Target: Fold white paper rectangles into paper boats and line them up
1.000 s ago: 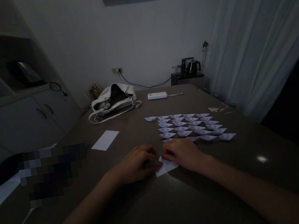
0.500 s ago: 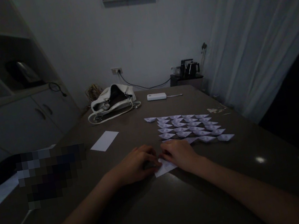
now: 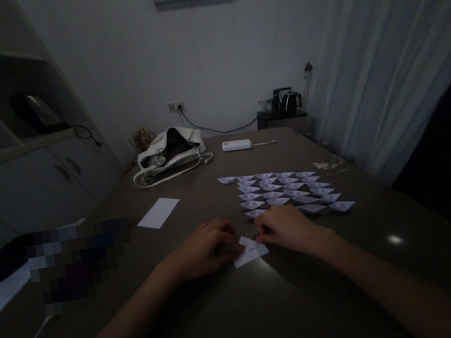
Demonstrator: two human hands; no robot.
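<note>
From where I stand, the light is dim, and the bare forearms of the person at work reach in from the lower left and lower right of the frame over a dark, glossy worktop [image 3: 217, 323]. Just below the middle of the frame, a small folded piece of white paper [image 3: 252, 254] lies between the two hands. The left hand [image 3: 211, 246] has its thumb and forefinger brought together on the paper's left edge, gripping it there. The right hand [image 3: 285, 229] is curled, its fingertips at the paper's upper right edge; I cannot tell whether it pinches the sheet or only touches it. Right behind that hand, right of centre, small white folded-paper boats [image 3: 293, 187] stand close together in rows, the nearest ones partly hidden by it. Left of centre, well apart from the boats, a flat white rectangular sheet of paper [image 3: 158, 213] lies by itself. Beyond it, a white handbag [image 3: 159, 143] with a gaping dark opening slumps near the far end, and to its right lies a slim white oblong device [image 3: 236, 145] with a short pale cable [image 3: 263, 143]. A pale, sheer curtain [image 3: 360, 42] hangs at the upper right.
</note>
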